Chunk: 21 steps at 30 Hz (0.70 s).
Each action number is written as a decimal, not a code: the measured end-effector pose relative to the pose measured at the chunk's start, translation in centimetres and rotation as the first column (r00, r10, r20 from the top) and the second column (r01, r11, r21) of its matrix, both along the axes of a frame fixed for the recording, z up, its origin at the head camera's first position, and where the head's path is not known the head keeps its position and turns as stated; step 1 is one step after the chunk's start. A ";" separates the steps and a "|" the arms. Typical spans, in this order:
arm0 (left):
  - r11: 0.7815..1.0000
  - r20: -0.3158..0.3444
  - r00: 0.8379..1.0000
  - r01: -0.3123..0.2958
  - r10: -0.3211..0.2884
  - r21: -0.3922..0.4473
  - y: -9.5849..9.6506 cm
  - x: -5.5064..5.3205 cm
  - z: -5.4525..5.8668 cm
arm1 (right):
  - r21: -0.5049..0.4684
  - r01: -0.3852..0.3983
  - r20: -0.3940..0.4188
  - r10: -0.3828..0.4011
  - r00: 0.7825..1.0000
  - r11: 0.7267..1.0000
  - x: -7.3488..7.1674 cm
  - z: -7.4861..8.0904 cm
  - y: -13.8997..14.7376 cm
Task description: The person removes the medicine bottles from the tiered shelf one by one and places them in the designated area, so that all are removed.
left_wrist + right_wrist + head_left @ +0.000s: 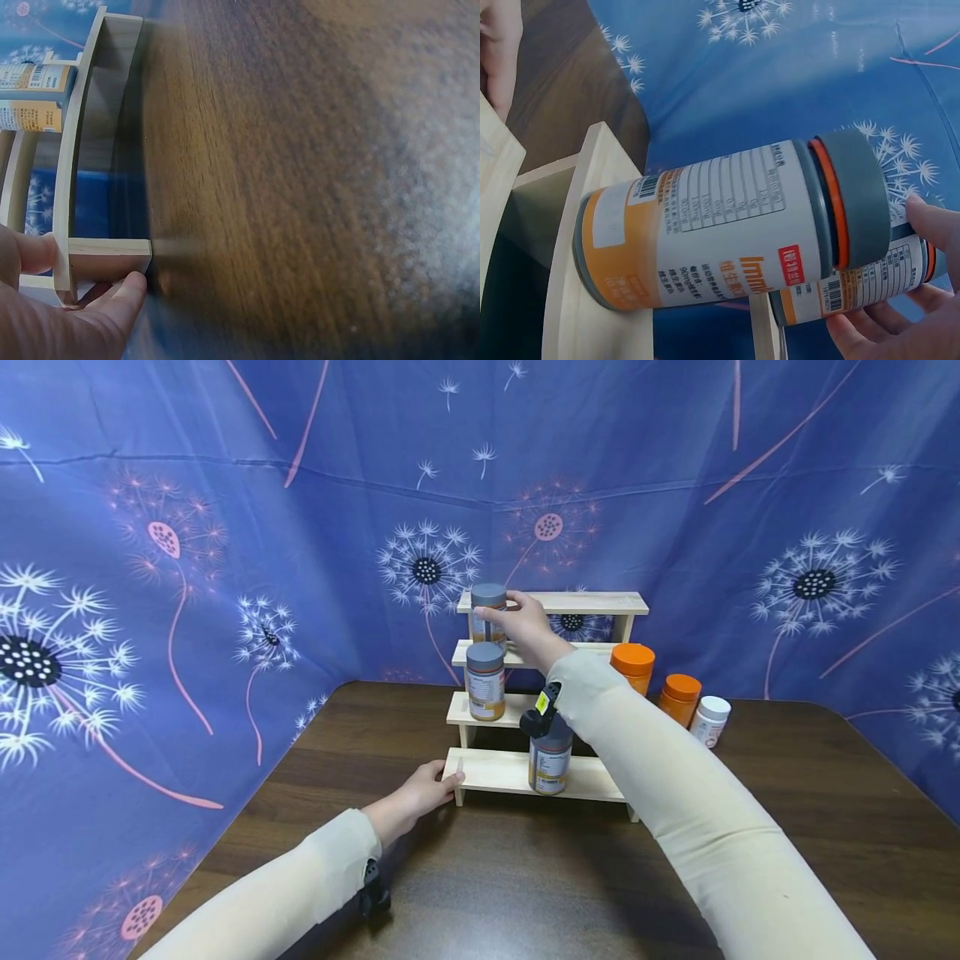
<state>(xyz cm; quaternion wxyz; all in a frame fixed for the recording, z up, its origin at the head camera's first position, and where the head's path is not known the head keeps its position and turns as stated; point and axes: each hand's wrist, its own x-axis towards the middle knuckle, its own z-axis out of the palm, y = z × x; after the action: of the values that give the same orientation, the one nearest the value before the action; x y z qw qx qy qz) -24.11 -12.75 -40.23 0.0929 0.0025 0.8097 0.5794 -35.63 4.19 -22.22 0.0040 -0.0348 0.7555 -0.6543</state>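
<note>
Your right fingers (pixel 498 615) curl round the rear bottle (pixel 486 632) at the rack's (pixel 491 768) eleven o'clock; dipping towards six could topple the nearer bottle (pixel 486 687). Your left fingers (pixel 432 769) pinch the eight-o'clock corner; slackening risks sliding.

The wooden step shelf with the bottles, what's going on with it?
A person's right hand grips a round, grey-lidded bottle with a white-and-orange label at the second-highest tier of a pale wooden stand. The left hand holds the lowest tier at its left end. A matching bottle stands one tier below, another on the lowest.
</note>
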 end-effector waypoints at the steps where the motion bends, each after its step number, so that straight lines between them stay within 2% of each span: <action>1: 1.000 0.000 1.000 0.000 0.000 -0.001 0.0 0.0 0.0 | -0.011 0.002 0.007 -0.002 1.000 1.000 0.0 0.0 0.0; 6: 1.000 0.003 1.000 -0.002 0.002 0.004 0.0 0.0 0.1 | -0.038 0.024 0.031 -0.023 0.999 0.999 0.1 0.2 0.2; 17: 1.000 0.008 1.000 0.010 -0.010 0.004 0.0 -0.1 0.0 | 0.051 0.098 -0.008 -0.098 0.995 0.994 0.3 0.7 1.7; 21: 1.000 0.002 1.000 0.006 -0.006 0.011 0.0 -0.2 0.0 | 0.063 0.097 -0.008 -0.097 0.995 0.993 0.4 1.1 2.2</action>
<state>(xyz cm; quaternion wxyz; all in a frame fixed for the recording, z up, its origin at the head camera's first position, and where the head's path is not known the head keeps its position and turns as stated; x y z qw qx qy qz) -24.31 -12.78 -40.24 0.0957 0.0049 0.8063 0.5837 -35.23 6.37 -21.09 -0.0287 0.0004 0.7766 -0.6293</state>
